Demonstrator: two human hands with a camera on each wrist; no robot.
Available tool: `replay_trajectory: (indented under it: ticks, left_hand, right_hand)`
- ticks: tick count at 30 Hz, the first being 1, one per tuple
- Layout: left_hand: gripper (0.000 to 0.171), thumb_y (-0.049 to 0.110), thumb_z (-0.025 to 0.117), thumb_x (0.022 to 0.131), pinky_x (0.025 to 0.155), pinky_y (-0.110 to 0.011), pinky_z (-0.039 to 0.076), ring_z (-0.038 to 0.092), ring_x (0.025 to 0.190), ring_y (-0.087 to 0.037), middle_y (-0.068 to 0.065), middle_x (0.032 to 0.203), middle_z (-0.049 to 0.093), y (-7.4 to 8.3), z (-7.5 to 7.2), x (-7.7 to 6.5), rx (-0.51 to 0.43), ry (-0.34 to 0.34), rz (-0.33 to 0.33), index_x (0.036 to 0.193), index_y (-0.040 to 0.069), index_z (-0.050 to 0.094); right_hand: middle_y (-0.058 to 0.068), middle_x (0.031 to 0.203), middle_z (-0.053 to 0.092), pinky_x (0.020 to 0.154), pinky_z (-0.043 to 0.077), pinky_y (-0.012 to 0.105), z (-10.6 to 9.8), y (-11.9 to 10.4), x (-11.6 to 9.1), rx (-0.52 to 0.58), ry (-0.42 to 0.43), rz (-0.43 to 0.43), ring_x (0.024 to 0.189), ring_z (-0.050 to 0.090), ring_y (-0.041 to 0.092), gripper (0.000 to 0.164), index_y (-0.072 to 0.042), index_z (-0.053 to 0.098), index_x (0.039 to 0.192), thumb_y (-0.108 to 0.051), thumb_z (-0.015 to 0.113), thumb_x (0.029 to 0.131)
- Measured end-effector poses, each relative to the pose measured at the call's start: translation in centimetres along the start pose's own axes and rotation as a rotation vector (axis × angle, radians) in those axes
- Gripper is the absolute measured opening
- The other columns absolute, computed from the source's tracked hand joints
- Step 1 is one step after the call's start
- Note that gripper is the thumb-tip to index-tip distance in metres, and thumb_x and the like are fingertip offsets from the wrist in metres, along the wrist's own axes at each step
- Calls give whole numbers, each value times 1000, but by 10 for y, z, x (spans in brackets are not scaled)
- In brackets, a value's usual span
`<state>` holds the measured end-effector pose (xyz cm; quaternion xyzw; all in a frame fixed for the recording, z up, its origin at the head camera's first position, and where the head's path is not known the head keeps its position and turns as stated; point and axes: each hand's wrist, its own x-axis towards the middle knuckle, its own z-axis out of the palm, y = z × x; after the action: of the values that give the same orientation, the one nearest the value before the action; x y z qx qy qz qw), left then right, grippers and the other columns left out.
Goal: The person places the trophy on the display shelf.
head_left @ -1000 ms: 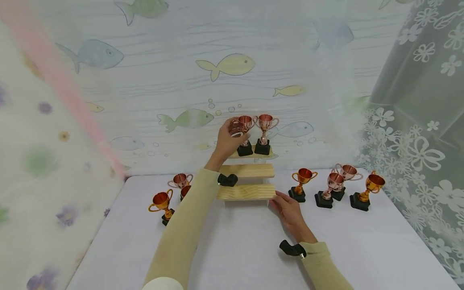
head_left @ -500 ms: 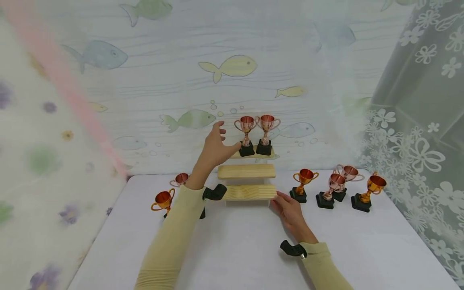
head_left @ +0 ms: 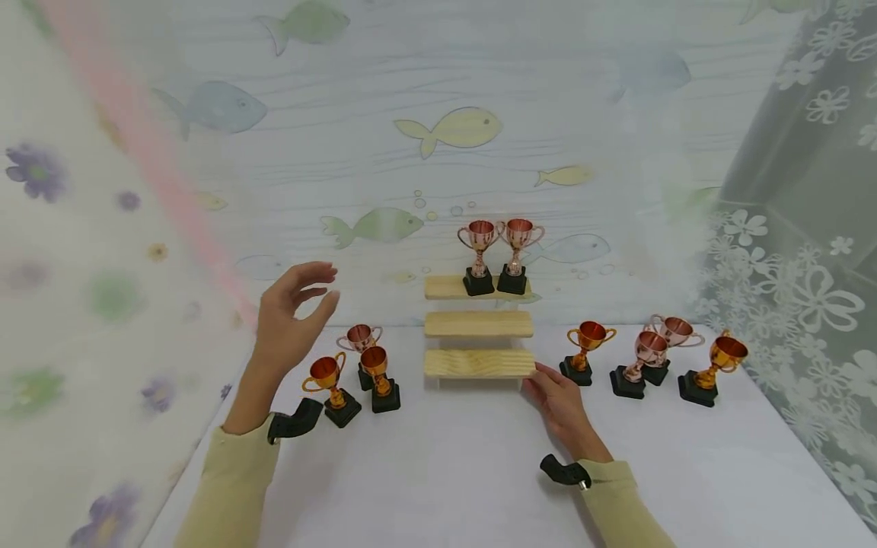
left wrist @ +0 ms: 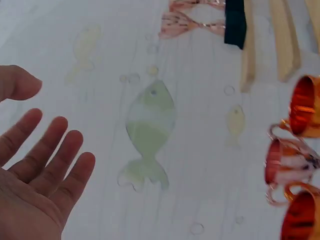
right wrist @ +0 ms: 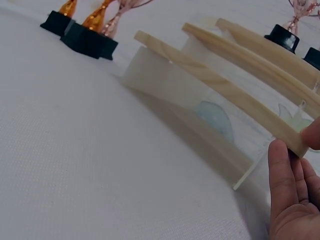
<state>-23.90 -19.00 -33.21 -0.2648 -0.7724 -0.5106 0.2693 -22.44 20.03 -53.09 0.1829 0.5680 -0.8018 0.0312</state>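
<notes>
My left hand (head_left: 291, 323) hangs in the air at the left with fingers spread and nothing in it, above the left group of trophies. In the left wrist view its fingers (left wrist: 75, 175) and thumb are well apart. With my right hand (head_left: 562, 399) I pinch the right end of the lowest step of a three-step wooden display stand (head_left: 478, 364). The right wrist view has the thumb on top of the board (right wrist: 240, 102) and the fingers beneath. Two rose-coloured trophies, one left (head_left: 479, 259) and one right (head_left: 517, 257), stand upright side by side on the top step.
Left of the stand are two gold trophies, one outer (head_left: 336, 392) and one inner (head_left: 380, 380), with a rose trophy (head_left: 360, 339) behind. To the right stand several more gold and rose trophies, including a gold one (head_left: 581, 354). A fish-patterned curtain (head_left: 438, 175) hangs behind the white table (head_left: 438, 472).
My left hand let go of the left rose trophy on the top step and moved left and down, away from the stand. The right hand stays on the lowest step.
</notes>
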Motion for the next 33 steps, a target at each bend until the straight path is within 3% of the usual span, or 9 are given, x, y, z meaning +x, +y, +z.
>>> replay_trajectory:
  ticks: [4,8,13,17,20,28,33]
  left_hand:
    - [36,-14,65,90,96,-14,53,64,111,-9,-12,119,66,-21,-20,-29,-21,60,-50,126,-10,61]
    - [39,-13,66,91,95,-14,53,63,111,-11,-8,120,64,-46,-28,-60,-52,60,-154,128,-10,58]
    - [47,-10,68,90,96,-13,52,61,114,-9,-3,124,62,-71,-21,-103,-62,25,-247,135,-8,54]
    - [59,-8,72,89,98,-9,49,55,118,-2,-13,134,57,-84,-8,-128,-70,10,-321,143,-4,47]
    - [65,-8,74,87,98,-9,48,53,120,1,-24,140,51,-89,3,-137,-93,17,-373,145,-3,45]
    - [59,-6,80,83,88,-13,56,62,104,-2,-15,127,58,-94,22,-143,-110,165,-473,136,-3,53]
    - [52,-3,82,82,83,-13,57,66,96,-2,-9,119,62,-94,24,-147,-72,204,-505,129,-3,60]
  right_hand:
    - [13,140,52,94,55,17,-1,0,0,24,-7,-21,97,66,0,52,7,39,151,-10,56,104]
    - [13,138,53,95,55,18,-1,1,1,39,-22,-32,97,67,0,52,8,38,150,-9,55,104]
    - [15,142,50,96,55,18,-1,2,1,33,-17,-18,97,67,-1,51,7,39,151,-10,54,105]
    - [13,141,51,97,55,19,-1,2,1,37,-12,-15,98,66,0,52,6,38,151,-10,54,105]
    - [14,143,49,97,54,19,-3,3,0,43,-8,-11,98,66,0,52,6,37,152,-10,53,105]
    - [15,145,48,97,54,19,-3,2,-1,46,-7,-1,98,66,0,52,4,37,153,-11,53,106]
    - [14,143,50,96,55,18,-1,0,-2,58,-13,2,97,67,0,53,5,36,153,-9,53,105]
